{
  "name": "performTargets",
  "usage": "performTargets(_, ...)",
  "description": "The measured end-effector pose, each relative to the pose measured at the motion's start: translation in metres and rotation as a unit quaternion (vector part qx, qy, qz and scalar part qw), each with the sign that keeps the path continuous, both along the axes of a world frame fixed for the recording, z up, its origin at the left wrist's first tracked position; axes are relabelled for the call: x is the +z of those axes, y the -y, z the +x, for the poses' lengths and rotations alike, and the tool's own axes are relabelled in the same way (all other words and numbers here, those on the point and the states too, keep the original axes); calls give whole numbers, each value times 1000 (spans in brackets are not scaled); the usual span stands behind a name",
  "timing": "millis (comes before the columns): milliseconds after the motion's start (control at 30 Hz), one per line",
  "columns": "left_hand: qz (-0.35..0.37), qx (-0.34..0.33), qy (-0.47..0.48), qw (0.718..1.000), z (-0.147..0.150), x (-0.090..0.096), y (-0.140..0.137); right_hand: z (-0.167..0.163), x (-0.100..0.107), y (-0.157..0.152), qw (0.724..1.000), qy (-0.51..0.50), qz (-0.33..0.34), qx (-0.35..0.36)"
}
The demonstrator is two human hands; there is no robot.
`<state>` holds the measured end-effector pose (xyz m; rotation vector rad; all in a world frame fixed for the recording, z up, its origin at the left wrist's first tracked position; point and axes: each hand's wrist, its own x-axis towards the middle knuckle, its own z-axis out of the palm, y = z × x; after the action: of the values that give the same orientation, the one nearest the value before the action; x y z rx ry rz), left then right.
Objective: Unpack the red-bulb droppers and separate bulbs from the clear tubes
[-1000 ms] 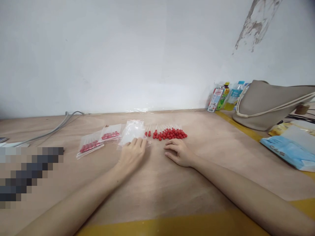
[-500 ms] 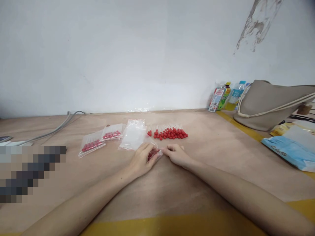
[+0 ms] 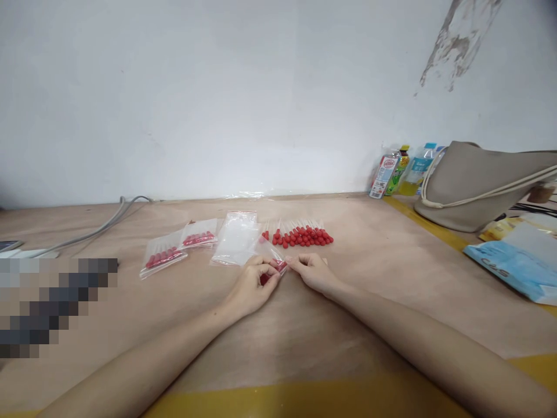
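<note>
My left hand (image 3: 256, 284) is closed on a small clear zip bag (image 3: 270, 251) with red-tipped sticks inside. At the bag's right corner, my right hand (image 3: 314, 271) pinches its edge between thumb and finger. Beyond my hands lies a pile of red-headed sticks (image 3: 304, 233) with pale stems pointing away from me. Flat clear zip bags (image 3: 236, 235) lie stacked just left of that pile. Farther left rest two filled bags, one nearer (image 3: 163, 255) and one farther (image 3: 199, 235), each showing a row of red tips.
A grey handbag (image 3: 474, 180) stands at the right, with drink bottles (image 3: 420, 168) and a carton (image 3: 383, 177) against the wall. A blue tissue pack (image 3: 509, 267) lies nearer. A grey cable (image 3: 100, 228) crosses the back left, and yellow tape (image 3: 278, 400) runs along the front edge.
The bag between my hands has turned slightly, so more of its clear film and red tips show. Both hands stay in almost the same place.
</note>
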<state>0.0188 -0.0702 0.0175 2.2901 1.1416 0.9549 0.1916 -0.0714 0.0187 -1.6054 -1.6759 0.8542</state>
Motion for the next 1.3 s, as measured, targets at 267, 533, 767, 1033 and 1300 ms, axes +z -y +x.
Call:
performTargets(267,-115,12,81,990,-3,-8,-10,-1,-2,1,999,27,9,26)
performTargets(533,-141,22,102,985,-1,-6,-10,5,-1,1,995,-23,2,96)
performTargets(767,-27,14,32,999,2,-5,-2,5,-6,-2,992,49,31,109)
performTargets(1033,48,24,-47,997,10,-12,7,4,-4,-6,981,21,26,191)
performTargets(1300,4,78,-14,997,5,-7,9,6,-5,-4,979,86,48,180)
